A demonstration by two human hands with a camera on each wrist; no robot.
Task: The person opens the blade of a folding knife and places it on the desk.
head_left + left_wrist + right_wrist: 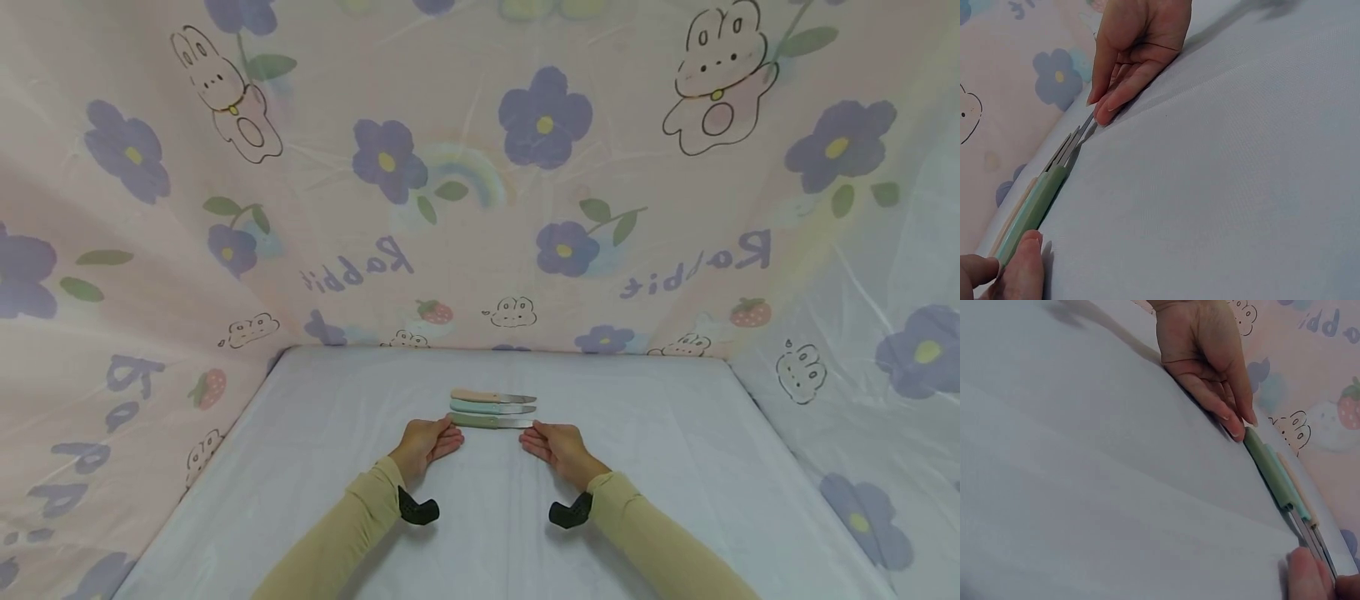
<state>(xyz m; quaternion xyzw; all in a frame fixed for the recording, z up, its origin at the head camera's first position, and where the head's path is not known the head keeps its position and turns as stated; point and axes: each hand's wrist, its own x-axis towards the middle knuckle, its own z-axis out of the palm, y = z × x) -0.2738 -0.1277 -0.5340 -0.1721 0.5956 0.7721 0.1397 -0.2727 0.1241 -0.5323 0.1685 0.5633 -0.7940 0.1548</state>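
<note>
Three small paring knives lie side by side in the head view, handles left and blades right. The farthest has a peach handle point(472, 395), the middle one a teal handle point(472, 407). Nearest to me is the green-handled knife point(474, 422). My left hand point(426, 446) pinches the end of its handle between thumb and finger. At the blade's tip, my right hand point(561, 450) pinches it the same way, the other fingers stretched out below. In the left wrist view the green handle point(1052, 187) sits close against the teal one.
A white-covered table point(645, 517) spreads under the knives. Fabric walls point(480, 200) printed with flowers and rabbits stand at its back and sides. Each wrist carries a black camera mount, one on the left point(418, 507) and one on the right point(570, 511).
</note>
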